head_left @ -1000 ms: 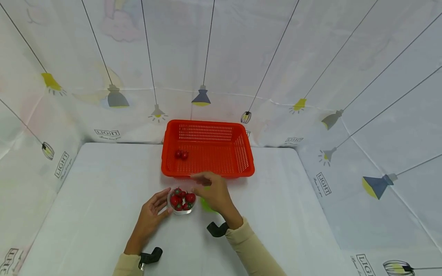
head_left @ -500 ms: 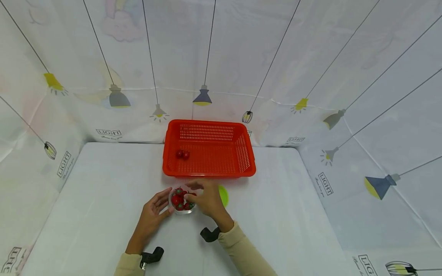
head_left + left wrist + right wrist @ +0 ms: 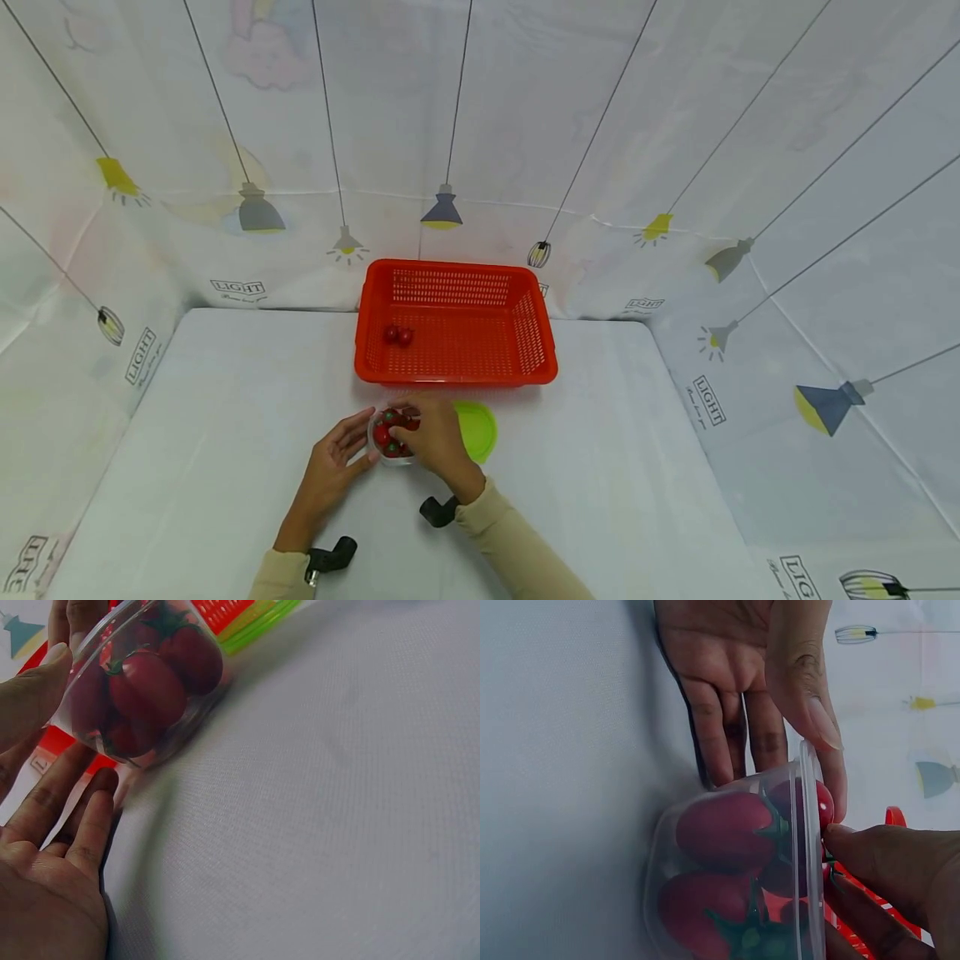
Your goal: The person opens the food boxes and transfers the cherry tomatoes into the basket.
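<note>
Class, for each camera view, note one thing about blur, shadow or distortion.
Head view: wide-angle bending of the backdrop lines, even light. Left wrist view: the tomato cup is soft and smeared. Right wrist view: dim, with the left hand casting a shadow on the cloth.

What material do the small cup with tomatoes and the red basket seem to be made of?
The cup looks like thin clear glossy plastic: the tomatoes show through its wall. The basket looks like rigid moulded red plastic, with slotted mesh walls and floor.
</note>
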`<state>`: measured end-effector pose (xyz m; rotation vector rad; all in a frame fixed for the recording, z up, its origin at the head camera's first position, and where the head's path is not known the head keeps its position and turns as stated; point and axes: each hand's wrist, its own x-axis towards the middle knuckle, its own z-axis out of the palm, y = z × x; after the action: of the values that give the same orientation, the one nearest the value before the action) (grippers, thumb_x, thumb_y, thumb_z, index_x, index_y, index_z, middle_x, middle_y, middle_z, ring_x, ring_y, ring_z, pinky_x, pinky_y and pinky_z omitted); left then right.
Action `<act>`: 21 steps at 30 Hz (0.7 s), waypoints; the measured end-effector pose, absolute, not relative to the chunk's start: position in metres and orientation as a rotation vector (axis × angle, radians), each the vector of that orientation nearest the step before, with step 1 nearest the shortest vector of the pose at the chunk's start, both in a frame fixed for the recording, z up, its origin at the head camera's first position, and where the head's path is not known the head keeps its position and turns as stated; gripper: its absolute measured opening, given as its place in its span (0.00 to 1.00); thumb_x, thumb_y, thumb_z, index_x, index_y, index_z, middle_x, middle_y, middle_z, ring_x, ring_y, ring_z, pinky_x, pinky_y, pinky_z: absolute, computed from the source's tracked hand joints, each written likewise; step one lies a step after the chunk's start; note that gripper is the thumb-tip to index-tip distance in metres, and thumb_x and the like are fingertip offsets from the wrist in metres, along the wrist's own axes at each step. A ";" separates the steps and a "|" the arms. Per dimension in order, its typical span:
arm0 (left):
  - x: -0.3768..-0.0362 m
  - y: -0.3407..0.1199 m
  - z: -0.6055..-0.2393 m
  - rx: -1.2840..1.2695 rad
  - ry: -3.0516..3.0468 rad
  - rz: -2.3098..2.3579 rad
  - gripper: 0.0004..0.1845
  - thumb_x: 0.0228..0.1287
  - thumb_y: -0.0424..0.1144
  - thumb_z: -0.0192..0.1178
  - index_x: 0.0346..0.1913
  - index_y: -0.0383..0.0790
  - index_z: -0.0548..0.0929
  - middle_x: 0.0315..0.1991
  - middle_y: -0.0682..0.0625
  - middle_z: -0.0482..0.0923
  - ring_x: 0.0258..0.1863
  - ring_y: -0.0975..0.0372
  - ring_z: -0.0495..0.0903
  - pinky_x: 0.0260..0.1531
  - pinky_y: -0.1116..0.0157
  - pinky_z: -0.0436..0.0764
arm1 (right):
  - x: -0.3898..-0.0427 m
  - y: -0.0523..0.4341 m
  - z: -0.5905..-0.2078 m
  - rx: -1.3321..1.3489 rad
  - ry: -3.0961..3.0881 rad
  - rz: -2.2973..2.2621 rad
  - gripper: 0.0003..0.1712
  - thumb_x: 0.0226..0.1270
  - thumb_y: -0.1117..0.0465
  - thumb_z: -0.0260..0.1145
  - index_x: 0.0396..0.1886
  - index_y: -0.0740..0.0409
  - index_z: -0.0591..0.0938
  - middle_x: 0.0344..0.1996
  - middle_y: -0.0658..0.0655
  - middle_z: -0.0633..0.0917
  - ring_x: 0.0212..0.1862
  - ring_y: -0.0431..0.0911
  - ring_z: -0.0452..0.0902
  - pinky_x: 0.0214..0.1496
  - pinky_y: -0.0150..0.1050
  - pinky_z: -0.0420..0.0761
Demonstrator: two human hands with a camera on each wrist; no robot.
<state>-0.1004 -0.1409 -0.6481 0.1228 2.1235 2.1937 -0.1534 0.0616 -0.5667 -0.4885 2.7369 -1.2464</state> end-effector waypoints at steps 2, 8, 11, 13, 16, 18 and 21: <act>-0.101 -0.141 -0.648 0.124 2.122 2.195 0.37 0.69 0.34 0.72 0.78 0.49 0.71 0.77 0.44 0.72 0.72 0.70 0.75 0.71 0.74 0.76 | -0.153 0.060 -0.567 -0.508 2.753 -1.237 0.20 0.66 0.62 0.79 0.57 0.51 0.90 0.52 0.53 0.92 0.51 0.47 0.89 0.52 0.34 0.90; -0.100 -0.141 -0.646 0.125 2.092 2.211 0.37 0.70 0.32 0.71 0.79 0.48 0.71 0.77 0.43 0.71 0.72 0.69 0.75 0.70 0.73 0.77 | -0.154 0.057 -0.566 -0.571 2.758 -1.242 0.17 0.66 0.65 0.78 0.54 0.54 0.90 0.49 0.54 0.92 0.48 0.47 0.89 0.51 0.33 0.90; -0.100 -0.141 -0.646 0.119 2.095 2.205 0.37 0.69 0.33 0.72 0.78 0.49 0.71 0.77 0.44 0.71 0.71 0.70 0.75 0.71 0.74 0.76 | -0.155 0.055 -0.567 -0.559 2.773 -1.192 0.18 0.65 0.66 0.78 0.54 0.53 0.91 0.49 0.53 0.91 0.48 0.45 0.88 0.51 0.32 0.89; -0.100 -0.141 -0.646 0.118 2.094 2.204 0.37 0.70 0.33 0.72 0.78 0.49 0.71 0.78 0.44 0.71 0.72 0.70 0.75 0.71 0.73 0.77 | -0.156 0.053 -0.568 -0.531 2.787 -1.158 0.18 0.64 0.67 0.78 0.53 0.51 0.91 0.49 0.52 0.90 0.48 0.44 0.86 0.51 0.32 0.87; -0.100 -0.141 -0.647 0.125 2.085 2.209 0.37 0.70 0.33 0.71 0.79 0.48 0.71 0.78 0.44 0.71 0.72 0.70 0.74 0.71 0.73 0.76 | -0.156 0.052 -0.569 -0.498 2.799 -1.133 0.18 0.63 0.67 0.78 0.51 0.50 0.92 0.48 0.51 0.88 0.48 0.42 0.85 0.51 0.32 0.86; -0.101 -0.141 -0.647 0.126 2.092 2.206 0.37 0.70 0.33 0.71 0.79 0.48 0.71 0.78 0.44 0.71 0.72 0.70 0.74 0.71 0.73 0.76 | -0.156 0.051 -0.570 -0.490 2.802 -1.136 0.17 0.63 0.68 0.79 0.50 0.50 0.92 0.48 0.51 0.88 0.47 0.42 0.85 0.50 0.33 0.86; -0.101 -0.142 -0.646 0.123 2.106 2.203 0.37 0.69 0.33 0.72 0.78 0.48 0.71 0.78 0.44 0.71 0.72 0.69 0.74 0.72 0.73 0.75 | -0.156 0.051 -0.571 -0.498 2.794 -1.158 0.16 0.63 0.68 0.79 0.49 0.50 0.92 0.47 0.52 0.88 0.45 0.42 0.87 0.48 0.31 0.86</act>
<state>-0.1009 -0.1415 -0.6461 0.1228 2.1060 2.2026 -0.1562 0.0513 -0.5706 -0.4983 2.7943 -1.1584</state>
